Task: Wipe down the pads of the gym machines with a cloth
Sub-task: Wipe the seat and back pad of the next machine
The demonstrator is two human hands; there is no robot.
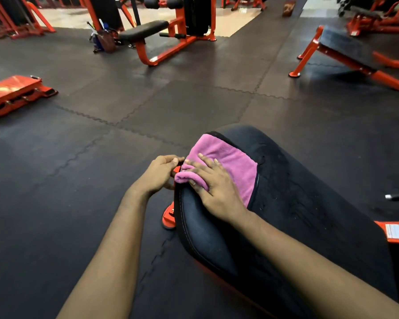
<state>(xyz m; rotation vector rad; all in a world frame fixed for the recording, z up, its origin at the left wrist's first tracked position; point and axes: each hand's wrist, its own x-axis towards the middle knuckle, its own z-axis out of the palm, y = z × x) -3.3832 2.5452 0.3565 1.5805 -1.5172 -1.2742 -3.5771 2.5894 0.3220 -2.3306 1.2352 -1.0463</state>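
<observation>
A long black padded bench (286,203) runs from the lower right toward the middle of the view. A pink cloth (230,157) lies spread over the pad's upper left part. My right hand (214,183) rests flat on the cloth with straight fingers, the thumb tucked under a rolled fold at the pad's left edge. My left hand (161,173) is beside the pad's left edge with curled fingers, pinching at the cloth's edge by an orange frame part (177,169).
Black interlocking rubber mats (101,139) cover the floor. An orange machine with a black seat (145,31) stands far ahead, an orange sloped bench (346,49) at the right, an orange plate (12,88) at the left. An orange foot (168,217) sits under the pad.
</observation>
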